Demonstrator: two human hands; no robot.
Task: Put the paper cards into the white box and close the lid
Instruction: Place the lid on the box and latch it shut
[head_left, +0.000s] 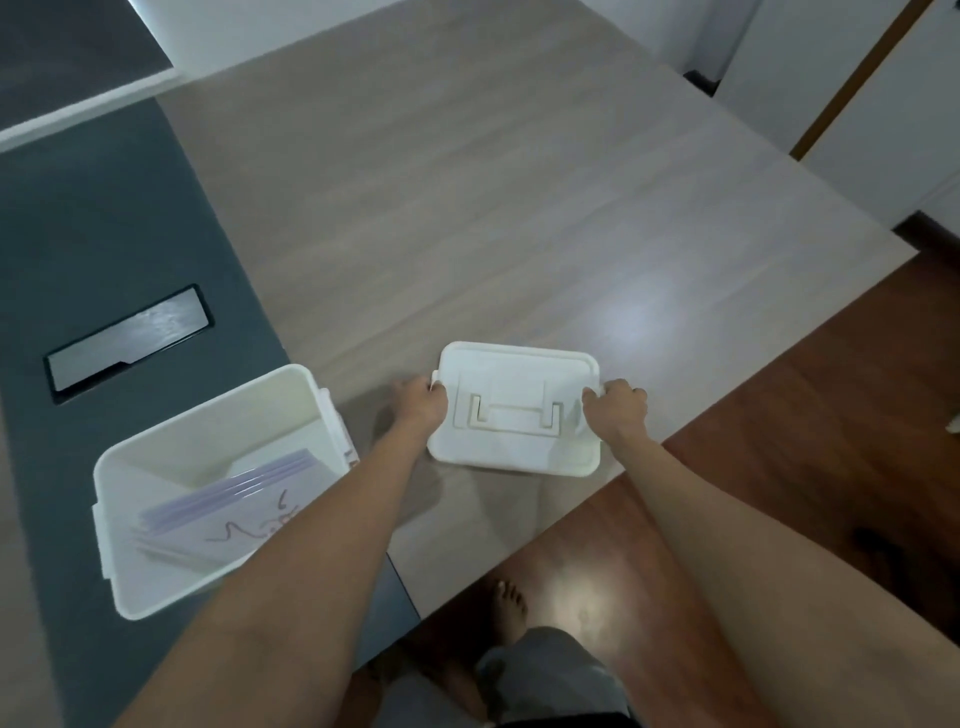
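Head view
Lid (517, 410): white, centre of the frame, on the wooden table (467, 208) near its edge.
Left hand (418, 405): closed on the lid's left end.
Right hand (615, 408): closed on the lid's right end.
White box (171, 582): lower left, uncovered, well apart from the lid.
Paper cards (244, 512): stacked inside the box, top one scribbled.

Person seen from a head-worn camera. Both forearms are bare to the frame edge, with no sleeves, watch or rings visible. Left hand (418, 408) enters from 7 o'clock, right hand (618, 408) from 5 o'clock. Grey fabric (545, 675) (shorts or trousers, cannot tell) shows at 6 o'clock, above it one bare foot (509, 610).
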